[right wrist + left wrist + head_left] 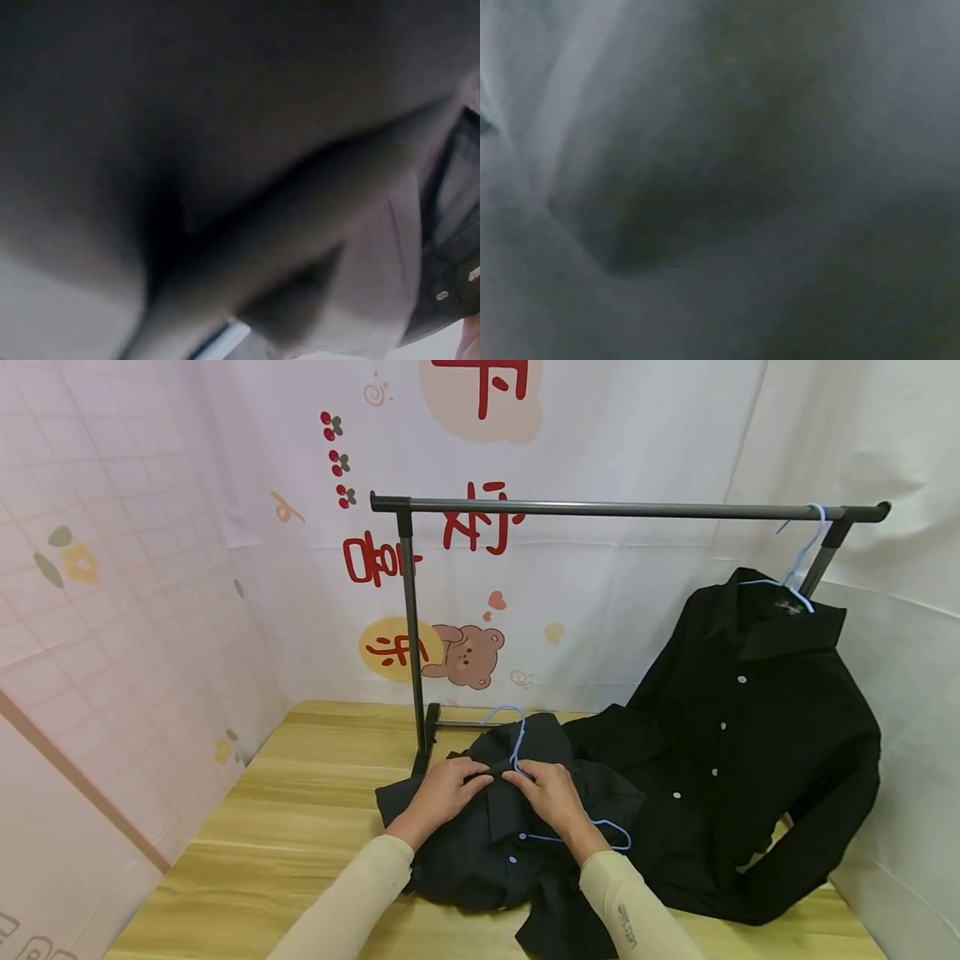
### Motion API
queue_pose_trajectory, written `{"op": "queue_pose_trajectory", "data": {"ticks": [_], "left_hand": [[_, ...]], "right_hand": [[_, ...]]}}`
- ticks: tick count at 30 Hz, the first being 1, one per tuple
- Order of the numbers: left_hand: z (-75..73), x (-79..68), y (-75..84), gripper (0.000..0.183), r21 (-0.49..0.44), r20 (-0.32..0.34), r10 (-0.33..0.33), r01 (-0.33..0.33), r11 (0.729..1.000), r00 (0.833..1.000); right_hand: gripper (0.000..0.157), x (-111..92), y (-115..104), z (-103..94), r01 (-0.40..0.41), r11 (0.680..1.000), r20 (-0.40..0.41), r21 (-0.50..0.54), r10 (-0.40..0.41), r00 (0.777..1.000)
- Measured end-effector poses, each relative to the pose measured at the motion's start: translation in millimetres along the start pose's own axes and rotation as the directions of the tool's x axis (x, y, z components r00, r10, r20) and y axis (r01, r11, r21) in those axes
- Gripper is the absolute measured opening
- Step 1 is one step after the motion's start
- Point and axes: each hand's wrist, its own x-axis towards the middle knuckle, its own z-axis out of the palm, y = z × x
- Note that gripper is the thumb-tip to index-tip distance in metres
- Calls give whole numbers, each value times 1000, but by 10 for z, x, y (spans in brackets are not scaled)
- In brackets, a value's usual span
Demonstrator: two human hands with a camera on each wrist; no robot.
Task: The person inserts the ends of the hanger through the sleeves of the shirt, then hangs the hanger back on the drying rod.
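Observation:
A black button-up shirt (468, 864) lies bunched on the table with a light blue hanger (521, 731) in it. The hanger's hook stands up from the collar, and one end of the hanger shows outside the cloth on the right. My left hand (444, 792) pinches the collar cloth left of the hook. With thumb and fingers, my right hand (553, 795) grips the collar at the hook's base. Blurred dark cloth (727, 150) fills the left wrist view. Dark folds (300, 217) cover most of the right wrist view, hiding the fingers there.
A second black shirt (795, 718) hangs on a blue hanger (813, 543) at the right end of the metal rack (600, 510); its lower part spreads over the wooden table (247, 852). The rack's left post (412, 627) stands behind my left hand.

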Motion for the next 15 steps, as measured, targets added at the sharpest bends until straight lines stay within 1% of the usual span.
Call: {"op": "queue_pose_trajectory", "data": {"ticks": [3,5,7,8,10,13,14,15], "left_hand": [[-4,-12,-7,18,0,-59,51,-51,999,997],[-27,-21,-22,17,9,-106,84,-83,996,991],[-47,-16,-36,17,26,-158,125,-122,992,980],[-61,-8,-39,17,41,-183,148,-143,989,972],[-89,16,-48,18,84,-245,205,-190,978,947],[-139,52,-53,19,142,-332,281,-247,959,900],[-152,60,-56,19,152,-351,297,-259,954,888],[-159,64,-59,19,159,-364,310,-269,950,878]], "right_hand": [[23,20,-43,-32,-4,1000,-8,9,4,1000],[27,56,-106,-48,-2,1000,-15,14,3,1000],[29,98,-163,-69,17,1000,-39,3,-16,999],[30,122,-189,-80,44,999,-59,-8,-45,997],[33,177,-228,-103,118,992,-111,-39,-122,986],[33,260,-264,-134,239,965,-176,-105,-255,951],[33,280,-273,-142,271,955,-189,-120,-290,938],[32,292,-271,-142,287,950,-192,-126,-307,932]]}}
